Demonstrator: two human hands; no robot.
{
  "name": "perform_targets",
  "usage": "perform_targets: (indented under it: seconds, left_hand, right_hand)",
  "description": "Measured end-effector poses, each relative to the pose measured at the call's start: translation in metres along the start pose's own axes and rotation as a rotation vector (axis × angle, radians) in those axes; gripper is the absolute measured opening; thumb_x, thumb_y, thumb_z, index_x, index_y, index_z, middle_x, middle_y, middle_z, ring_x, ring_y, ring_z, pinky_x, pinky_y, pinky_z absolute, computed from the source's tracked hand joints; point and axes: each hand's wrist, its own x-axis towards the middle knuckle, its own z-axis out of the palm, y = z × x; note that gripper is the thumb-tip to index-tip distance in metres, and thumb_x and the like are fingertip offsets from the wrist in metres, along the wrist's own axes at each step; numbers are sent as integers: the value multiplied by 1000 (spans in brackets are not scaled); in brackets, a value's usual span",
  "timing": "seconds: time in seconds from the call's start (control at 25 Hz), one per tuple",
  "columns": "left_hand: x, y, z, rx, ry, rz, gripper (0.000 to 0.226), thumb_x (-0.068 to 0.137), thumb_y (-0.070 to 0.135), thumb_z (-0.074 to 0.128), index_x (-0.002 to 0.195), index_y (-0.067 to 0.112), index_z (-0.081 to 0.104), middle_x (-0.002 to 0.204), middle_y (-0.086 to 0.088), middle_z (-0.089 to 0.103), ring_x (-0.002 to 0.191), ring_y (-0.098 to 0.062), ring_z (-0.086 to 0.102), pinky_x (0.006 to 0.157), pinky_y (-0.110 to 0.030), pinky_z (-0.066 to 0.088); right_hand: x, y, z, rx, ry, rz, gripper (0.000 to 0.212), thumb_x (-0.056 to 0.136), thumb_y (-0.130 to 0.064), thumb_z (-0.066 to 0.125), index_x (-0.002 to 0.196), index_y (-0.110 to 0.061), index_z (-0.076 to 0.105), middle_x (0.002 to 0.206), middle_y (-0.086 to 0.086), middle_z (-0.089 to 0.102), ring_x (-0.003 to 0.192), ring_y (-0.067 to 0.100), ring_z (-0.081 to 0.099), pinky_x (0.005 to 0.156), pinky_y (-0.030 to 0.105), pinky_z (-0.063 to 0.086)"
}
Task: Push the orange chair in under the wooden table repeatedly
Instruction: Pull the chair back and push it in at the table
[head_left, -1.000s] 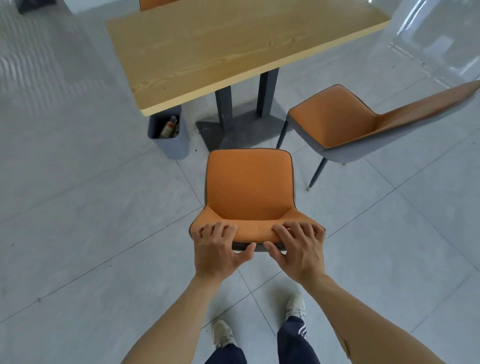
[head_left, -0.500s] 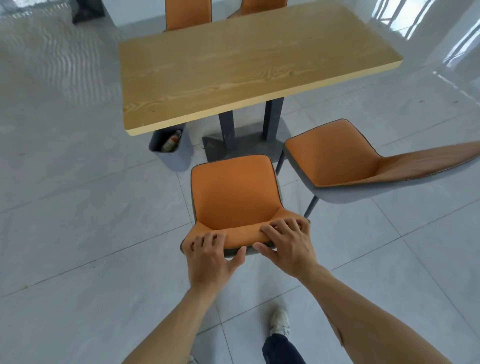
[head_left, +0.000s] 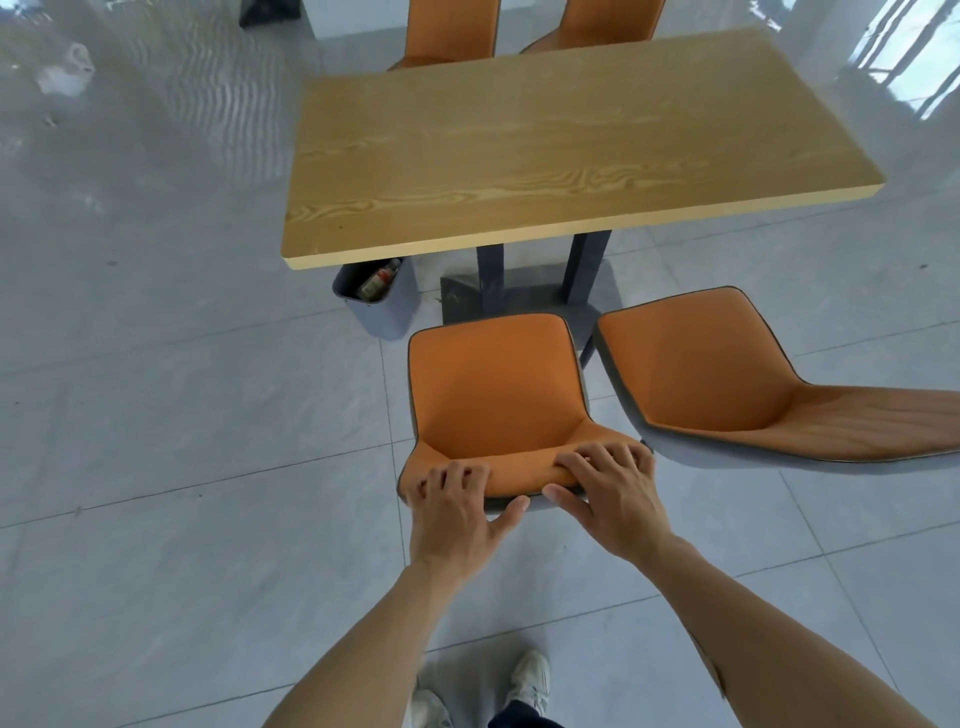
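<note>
Here, four orange chairs, one wooden table (head_left: 545, 145), left hand (head_left: 454, 512), right hand (head_left: 613, 493) gripping nearest chair (head_left: 493, 395).

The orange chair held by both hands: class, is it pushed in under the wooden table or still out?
Out. The orange chair stands short of the wooden table; its whole seat shows.
</note>
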Motion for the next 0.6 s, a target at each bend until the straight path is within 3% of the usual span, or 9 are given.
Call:
perform_targets:
  seconds: [0.24,0.36,0.48,0.6]
  left_hand:
    - [7,-14,-12,-78,-259,57,76,83,82,16,134,33,43,137,6,50,127,-21,42,106,-43,27]
    - [5,-30,-23,-152,-307,46,70,85,79,20,135,35,44,140,9,50,129,-18,43,109,-42,33]
    - [-1,-77,-40,-216,-321,-27,69,82,81,18,120,36,52,130,7,56,122,-20,50,100,-45,43]
    - [-3,-162,-60,-178,-333,-101,74,85,80,20,133,33,49,142,5,50,131,-21,44,104,-45,38]
  right_hand:
    - [8,-11,-18,-52,-177,70,56,88,-77,17,113,-42,53,118,-14,58,115,21,49,100,47,32]
    - [17,-34,-25,-77,-267,115,56,89,-75,17,118,-42,51,120,-11,57,117,22,48,98,48,33]
    - [37,-79,-18,-72,-334,59,52,91,-71,20,117,-40,53,118,-11,58,112,19,50,93,44,36]
    - [74,-148,-5,-38,-402,-11,46,93,-65,27,115,-39,57,120,-11,60,111,18,51,90,42,39]
